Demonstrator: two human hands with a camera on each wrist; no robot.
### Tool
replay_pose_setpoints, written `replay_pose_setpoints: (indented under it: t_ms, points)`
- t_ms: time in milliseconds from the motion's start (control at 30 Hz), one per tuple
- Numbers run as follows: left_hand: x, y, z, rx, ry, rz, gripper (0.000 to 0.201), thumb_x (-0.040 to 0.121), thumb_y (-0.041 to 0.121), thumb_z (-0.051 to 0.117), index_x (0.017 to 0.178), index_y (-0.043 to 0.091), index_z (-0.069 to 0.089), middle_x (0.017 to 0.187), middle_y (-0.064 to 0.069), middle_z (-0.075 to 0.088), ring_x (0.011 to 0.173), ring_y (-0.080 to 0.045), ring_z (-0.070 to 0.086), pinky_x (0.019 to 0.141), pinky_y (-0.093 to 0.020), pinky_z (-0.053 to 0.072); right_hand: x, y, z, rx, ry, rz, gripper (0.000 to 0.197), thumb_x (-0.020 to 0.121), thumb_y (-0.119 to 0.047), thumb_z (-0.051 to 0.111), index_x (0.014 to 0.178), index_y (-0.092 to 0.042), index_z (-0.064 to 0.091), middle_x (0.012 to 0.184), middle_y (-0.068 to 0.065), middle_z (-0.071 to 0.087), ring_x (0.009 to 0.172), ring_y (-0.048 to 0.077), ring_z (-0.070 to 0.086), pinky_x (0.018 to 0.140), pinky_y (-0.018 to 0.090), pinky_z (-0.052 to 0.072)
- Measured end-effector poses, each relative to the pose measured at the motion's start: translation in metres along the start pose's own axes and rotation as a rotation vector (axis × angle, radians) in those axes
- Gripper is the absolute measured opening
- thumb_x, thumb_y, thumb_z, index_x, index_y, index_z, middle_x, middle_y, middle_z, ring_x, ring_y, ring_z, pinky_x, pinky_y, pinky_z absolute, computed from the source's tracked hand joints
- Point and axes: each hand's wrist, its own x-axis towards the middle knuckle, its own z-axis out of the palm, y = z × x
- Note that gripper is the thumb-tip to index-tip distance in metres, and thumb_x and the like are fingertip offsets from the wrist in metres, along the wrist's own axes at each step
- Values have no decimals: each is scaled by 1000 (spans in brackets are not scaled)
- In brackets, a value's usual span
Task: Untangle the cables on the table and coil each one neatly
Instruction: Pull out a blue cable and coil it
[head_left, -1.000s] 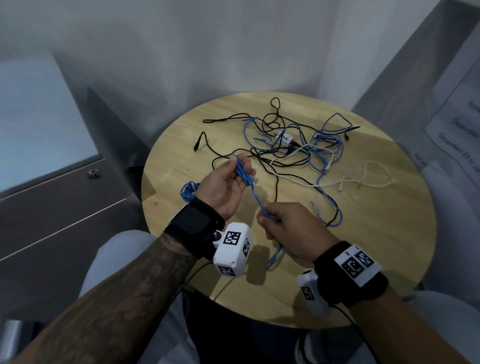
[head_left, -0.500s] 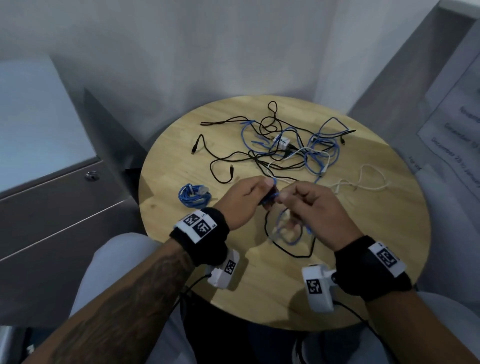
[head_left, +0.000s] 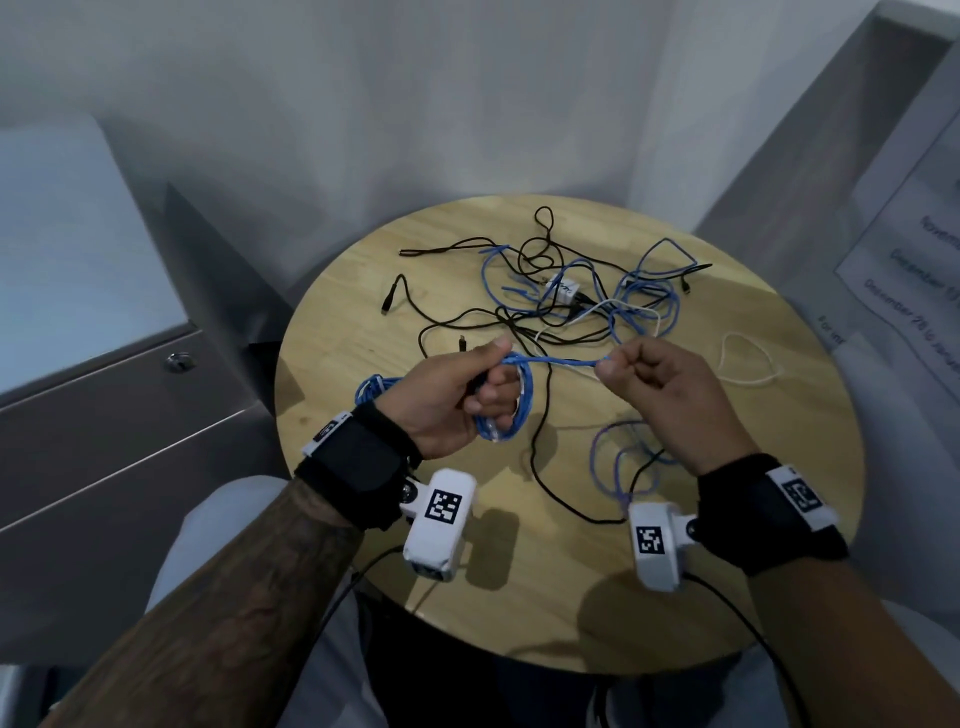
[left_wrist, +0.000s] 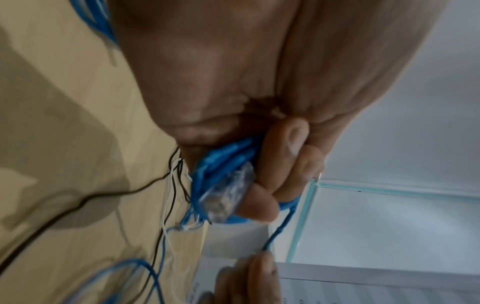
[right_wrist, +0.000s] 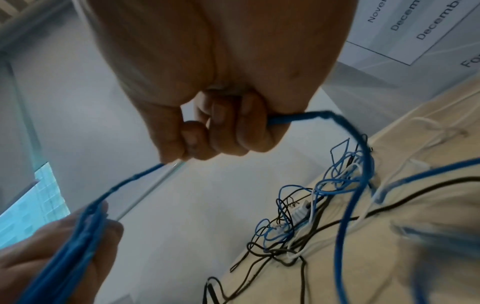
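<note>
My left hand (head_left: 457, 395) grips a small coil of blue network cable (head_left: 519, 400) above the round wooden table (head_left: 727, 597). The left wrist view shows its clear plug (left_wrist: 226, 195) against my curled fingers (left_wrist: 285, 164). A stretch of the same blue cable (head_left: 566, 362) runs right to my right hand (head_left: 649, 379), which pinches it between thumb and fingers (right_wrist: 223, 131). The slack of the cable (right_wrist: 348, 205) drops to the table and loops below my right hand (head_left: 618, 467). A tangle of black, blue and white cables (head_left: 582, 296) lies on the table's far half.
A coiled blue cable (head_left: 371, 389) lies on the table, partly hidden behind my left wrist. A white cable loop (head_left: 748, 364) lies at the right. A grey cabinet (head_left: 104, 415) stands left of the table; a wall with a printed notice (head_left: 909, 249) is right.
My hands, close together half a second ago, have moved apart. The blue cable is now stretched between them, and a coil of it hangs in my left hand.
</note>
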Motion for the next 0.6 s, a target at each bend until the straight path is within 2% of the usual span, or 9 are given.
replay_pose_setpoints:
  t_ms: [100,200,267,333,400,433,467,533,600]
  points:
    - [-1,-5,2,-221,-101,4,39,99,37,41,68,16,50,57,5,38,45,-6,34,64,-22,48,0,4,4,-30,93,18,16,95,-18,69,81,-10,71,63,-6,58,56,-1,49,57,10,40]
    - [0,-10,5,-462,-144,104,22,97,22,41,85,8,54,74,-1,49,62,-11,46,83,-30,52,-11,9,28,-120,-33,39,11,94,-18,69,87,-20,78,67,-16,67,60,-4,55,62,12,44]
    - [3,-15,3,-498,-93,165,20,97,15,41,95,4,57,82,-4,55,76,-14,51,92,-34,52,-20,11,47,-180,-170,30,13,98,-21,65,98,-23,78,61,-22,62,58,-3,55,62,17,43]
    - [9,-19,-2,-472,6,236,20,100,13,40,104,2,57,85,-5,61,86,-16,55,99,-34,50,-25,10,57,-267,-289,20,22,102,-25,58,119,-28,72,59,-15,59,54,-1,52,60,22,42]
    - [13,-21,-7,-356,136,325,21,103,13,37,107,4,56,87,-4,64,86,-16,62,100,-34,50,-29,5,61,-332,-423,68,33,104,-27,52,136,-33,58,64,-8,62,52,2,53,56,22,44]
    - [16,-24,-10,-274,213,363,21,104,12,38,106,4,57,88,-4,66,85,-16,64,96,-36,51,-31,3,62,-353,-479,96,33,105,-28,50,137,-34,56,68,-5,64,52,4,55,55,27,47]
    - [17,-26,-11,-190,293,391,20,103,11,40,106,4,59,90,-6,67,86,-18,65,91,-37,52,-34,0,63,-366,-500,116,26,105,-30,50,130,-31,59,70,-3,66,54,9,58,57,33,52]
    - [19,-30,-9,73,440,462,18,101,7,46,102,3,63,92,-9,68,84,-19,68,85,-35,53,-35,-3,63,-337,-463,130,12,103,-30,53,101,-25,65,70,1,68,54,13,61,61,45,58]
    - [18,-34,-5,484,513,538,17,99,4,50,95,6,67,89,-7,69,81,-15,69,82,-30,56,-34,-6,55,-232,-407,156,18,100,-25,58,84,-21,64,67,3,69,51,14,61,58,46,56]
